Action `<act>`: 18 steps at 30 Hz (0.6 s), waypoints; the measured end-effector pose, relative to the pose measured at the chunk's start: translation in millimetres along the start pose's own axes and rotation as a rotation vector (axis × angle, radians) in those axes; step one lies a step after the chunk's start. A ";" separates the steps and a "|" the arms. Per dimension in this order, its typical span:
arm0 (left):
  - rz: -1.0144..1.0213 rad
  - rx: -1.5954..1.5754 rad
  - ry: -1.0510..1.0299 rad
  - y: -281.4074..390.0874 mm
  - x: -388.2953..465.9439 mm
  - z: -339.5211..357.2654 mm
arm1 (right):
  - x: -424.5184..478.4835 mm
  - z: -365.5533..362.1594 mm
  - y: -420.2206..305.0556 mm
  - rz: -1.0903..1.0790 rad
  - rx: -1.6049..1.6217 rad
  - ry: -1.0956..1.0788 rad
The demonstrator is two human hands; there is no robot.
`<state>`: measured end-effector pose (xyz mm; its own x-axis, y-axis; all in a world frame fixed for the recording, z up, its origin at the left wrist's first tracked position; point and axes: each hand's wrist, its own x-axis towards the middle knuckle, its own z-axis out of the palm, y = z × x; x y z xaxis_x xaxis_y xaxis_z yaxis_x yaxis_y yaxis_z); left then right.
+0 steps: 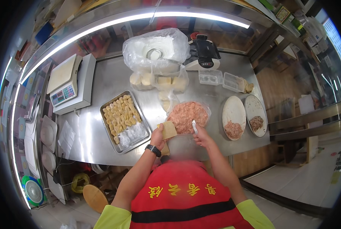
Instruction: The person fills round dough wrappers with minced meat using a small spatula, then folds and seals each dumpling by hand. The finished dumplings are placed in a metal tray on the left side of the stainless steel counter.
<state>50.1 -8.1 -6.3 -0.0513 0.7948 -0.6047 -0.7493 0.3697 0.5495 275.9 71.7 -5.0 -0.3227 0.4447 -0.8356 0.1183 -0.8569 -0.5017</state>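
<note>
My left hand (158, 137) holds a square yellow dough wrapper (169, 130) beside the heap of minced meat (187, 116). A metal spreading tool (194, 126) is gripped in my right hand (201, 136) at the meat's lower right edge; its exact kind is unclear. The meat lies in clear plastic. More wrappers (165, 149) lie partly hidden below my left hand. To the left, a metal tray (147, 136) carries rows of folded dumplings (120, 113) and a white-floured area. Two oval plates, one white (233, 106) and one rimmed (253, 103), bear portions of mince on the right.
A digital scale (63, 77) stands at the back left. Behind the meat are bagged wrapper stacks (164, 83) and a plastic-lined container of white powder (159, 45). A black-and-white appliance (206, 53) and clear plastic containers (210, 77) occupy the back right. Below the table is a round wooden stool (95, 198).
</note>
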 end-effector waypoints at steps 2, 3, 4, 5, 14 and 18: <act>0.015 0.018 0.010 -0.5 4.6 -2.6 | -4.3 0.7 -4.9 -0.001 -0.027 -0.049; 0.011 0.020 0.029 2.1 4.1 0.8 | -7.3 1.0 -2.6 -0.016 -0.048 -0.084; 0.007 0.021 0.049 3.7 4.1 5.5 | -9.7 2.0 -0.7 -0.031 -0.069 -0.120; 0.004 0.022 0.069 5.3 4.5 10.4 | -11.6 2.9 0.1 -0.056 -0.076 -0.124; -0.044 -0.142 0.010 2.4 16.5 48.2 | -30.7 43.9 9.3 -0.822 -0.691 0.202; -0.013 -0.192 -0.020 -4.4 19.4 45.9 | -51.5 61.9 7.6 -0.777 -1.021 0.470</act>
<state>82.7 27.8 6.0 -0.0288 0.8007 -0.5984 -0.8623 0.2829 0.4200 235.3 26.2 48.1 -0.3009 0.9403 -0.1588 0.7550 0.1331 -0.6421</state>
